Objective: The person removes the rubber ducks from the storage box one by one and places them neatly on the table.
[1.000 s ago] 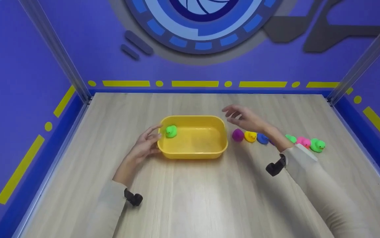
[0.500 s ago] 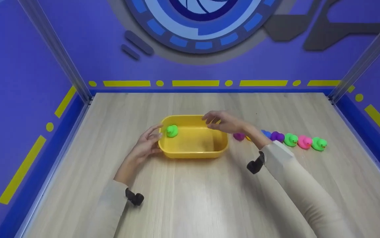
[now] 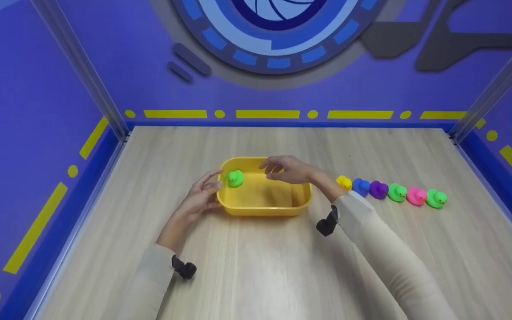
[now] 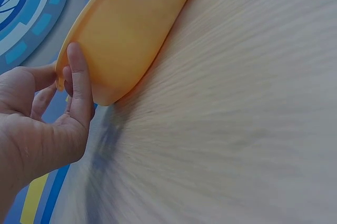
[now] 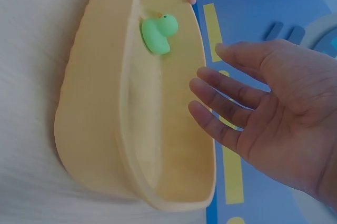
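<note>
A yellow plastic tub [image 3: 264,211] stands on the wooden table with one green toy duck [image 3: 235,178] inside, near its left end. My left hand [image 3: 200,195] holds the tub's left end; in the left wrist view its thumb and fingers pinch the rim. Over the tub's right half hovers my right hand [image 3: 288,170], fingers loosely bent. The right wrist view shows nothing in that right hand [image 5: 279,108], its fingers spread apart and the green duck [image 5: 158,33] beyond them.
Right of the tub runs a row of small toy ducks: a yellow one [image 3: 344,182], a blue one [image 3: 361,187], a purple one [image 3: 378,190], then green and pink ones. Blue panels [image 3: 273,100] wall in the table [image 3: 247,266] at the back and sides.
My right hand has moved left from beside the tub to above it. Its forearm now hides the magenta duck seen earlier. The left hand has stayed at the tub's left end.
</note>
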A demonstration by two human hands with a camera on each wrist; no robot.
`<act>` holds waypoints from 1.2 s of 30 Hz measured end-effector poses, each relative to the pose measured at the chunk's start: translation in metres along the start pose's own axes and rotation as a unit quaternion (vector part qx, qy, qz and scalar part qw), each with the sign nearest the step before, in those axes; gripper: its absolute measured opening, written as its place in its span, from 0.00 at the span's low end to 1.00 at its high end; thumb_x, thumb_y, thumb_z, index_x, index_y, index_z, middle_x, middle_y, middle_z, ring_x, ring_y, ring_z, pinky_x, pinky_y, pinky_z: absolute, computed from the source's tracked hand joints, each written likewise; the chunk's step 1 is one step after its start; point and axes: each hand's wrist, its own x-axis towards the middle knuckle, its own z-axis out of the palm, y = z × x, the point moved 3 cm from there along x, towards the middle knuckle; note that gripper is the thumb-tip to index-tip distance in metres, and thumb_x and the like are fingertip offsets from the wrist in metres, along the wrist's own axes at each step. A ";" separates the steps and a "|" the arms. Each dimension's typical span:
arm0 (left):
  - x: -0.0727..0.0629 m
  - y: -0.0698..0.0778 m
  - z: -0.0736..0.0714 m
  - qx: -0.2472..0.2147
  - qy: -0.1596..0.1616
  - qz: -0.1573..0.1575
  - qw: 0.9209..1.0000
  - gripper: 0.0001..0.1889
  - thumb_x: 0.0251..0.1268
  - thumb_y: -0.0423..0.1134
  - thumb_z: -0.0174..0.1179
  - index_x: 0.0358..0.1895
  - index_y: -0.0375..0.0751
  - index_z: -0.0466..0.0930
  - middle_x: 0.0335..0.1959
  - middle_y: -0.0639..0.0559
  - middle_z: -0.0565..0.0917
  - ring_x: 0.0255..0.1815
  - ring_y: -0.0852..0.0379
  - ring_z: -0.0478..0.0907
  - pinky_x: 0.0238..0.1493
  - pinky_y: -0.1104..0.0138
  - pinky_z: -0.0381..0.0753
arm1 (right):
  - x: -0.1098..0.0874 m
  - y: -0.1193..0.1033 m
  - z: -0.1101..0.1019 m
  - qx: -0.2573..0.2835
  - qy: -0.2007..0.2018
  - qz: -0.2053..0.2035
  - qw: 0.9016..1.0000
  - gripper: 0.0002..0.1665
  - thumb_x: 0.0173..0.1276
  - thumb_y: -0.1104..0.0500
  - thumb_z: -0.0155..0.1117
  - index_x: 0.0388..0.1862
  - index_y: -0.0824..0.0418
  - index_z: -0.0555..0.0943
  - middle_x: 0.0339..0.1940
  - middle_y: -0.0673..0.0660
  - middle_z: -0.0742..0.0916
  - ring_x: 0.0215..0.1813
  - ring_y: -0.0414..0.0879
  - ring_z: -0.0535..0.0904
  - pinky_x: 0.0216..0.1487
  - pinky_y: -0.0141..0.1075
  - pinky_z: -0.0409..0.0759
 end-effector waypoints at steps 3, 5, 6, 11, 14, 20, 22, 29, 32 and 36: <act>-0.001 0.001 0.001 -0.004 -0.001 -0.005 1.000 0.25 0.77 0.38 0.57 0.73 0.59 0.70 0.60 0.40 0.77 0.49 0.50 0.81 0.40 0.63 0.86 | 0.008 0.000 0.006 0.006 -0.009 0.011 1.000 0.22 0.79 0.61 0.57 0.68 0.63 0.75 0.62 0.67 0.83 0.64 0.59 0.81 0.67 0.49 0.80; -0.002 0.003 0.000 -0.006 0.002 -0.003 1.000 0.24 0.77 0.38 0.58 0.72 0.59 0.71 0.59 0.41 0.78 0.48 0.51 0.81 0.40 0.64 0.86 | 0.015 0.000 0.008 0.011 -0.014 0.015 1.000 0.23 0.79 0.60 0.58 0.69 0.64 0.75 0.63 0.67 0.83 0.65 0.59 0.80 0.68 0.49 0.79; -0.002 0.004 -0.001 -0.006 0.003 0.001 1.000 0.24 0.77 0.38 0.57 0.72 0.59 0.71 0.58 0.41 0.78 0.47 0.51 0.81 0.39 0.64 0.86 | 0.019 -0.001 0.010 0.013 -0.015 0.013 1.000 0.23 0.79 0.60 0.58 0.69 0.65 0.75 0.63 0.67 0.83 0.65 0.59 0.80 0.68 0.49 0.79; -0.002 0.004 -0.001 -0.006 -0.002 0.008 1.000 0.25 0.77 0.38 0.58 0.73 0.58 0.70 0.58 0.40 0.79 0.45 0.52 0.82 0.39 0.65 0.85 | 0.032 0.002 0.021 0.021 -0.016 0.004 1.000 0.24 0.78 0.63 0.57 0.70 0.68 0.73 0.64 0.69 0.82 0.66 0.61 0.79 0.68 0.50 0.78; -0.003 0.003 -0.001 -0.009 -0.002 -0.002 1.000 0.25 0.77 0.38 0.58 0.73 0.59 0.70 0.60 0.39 0.78 0.45 0.53 0.83 0.39 0.64 0.86 | 0.038 0.002 0.028 0.011 -0.023 0.021 0.999 0.25 0.78 0.63 0.57 0.72 0.66 0.72 0.67 0.68 0.80 0.68 0.61 0.78 0.68 0.50 0.78; -0.003 0.003 0.001 -0.011 0.001 -0.002 1.000 0.24 0.78 0.38 0.57 0.73 0.58 0.70 0.59 0.39 0.78 0.45 0.52 0.82 0.38 0.63 0.86 | 0.050 -0.001 0.044 0.007 -0.025 0.047 0.999 0.29 0.78 0.62 0.56 0.76 0.63 0.67 0.72 0.67 0.77 0.71 0.61 0.75 0.71 0.52 0.75; -0.002 0.004 0.004 -0.008 -0.007 0.003 1.000 0.25 0.78 0.38 0.56 0.74 0.57 0.70 0.58 0.39 0.78 0.44 0.52 0.82 0.38 0.63 0.86 | 0.053 0.000 0.049 0.014 -0.012 0.052 0.998 0.31 0.77 0.63 0.57 0.76 0.63 0.65 0.71 0.68 0.77 0.70 0.62 0.75 0.71 0.52 0.75; -0.001 0.006 0.004 0.007 -0.015 0.006 1.000 0.24 0.78 0.39 0.56 0.74 0.59 0.70 0.59 0.38 0.79 0.42 0.53 0.83 0.36 0.64 0.85 | 0.066 -0.003 0.062 0.009 0.009 0.065 0.998 0.33 0.75 0.63 0.60 0.77 0.62 0.66 0.68 0.67 0.79 0.68 0.60 0.75 0.73 0.51 0.72; -0.002 0.006 0.002 0.008 -0.015 0.006 1.000 0.24 0.78 0.40 0.57 0.73 0.60 0.70 0.60 0.38 0.79 0.44 0.52 0.83 0.37 0.64 0.85 | 0.071 -0.005 0.066 -0.009 0.013 0.060 0.998 0.32 0.75 0.63 0.61 0.76 0.61 0.67 0.68 0.66 0.79 0.69 0.59 0.73 0.75 0.52 0.70; -0.003 0.005 0.000 0.006 -0.015 0.010 1.000 0.24 0.78 0.40 0.57 0.73 0.59 0.70 0.60 0.39 0.80 0.45 0.51 0.83 0.38 0.63 0.85 | 0.074 -0.007 0.072 -0.021 0.011 0.058 0.998 0.32 0.74 0.62 0.62 0.76 0.59 0.68 0.69 0.66 0.76 0.72 0.60 0.68 0.76 0.54 0.66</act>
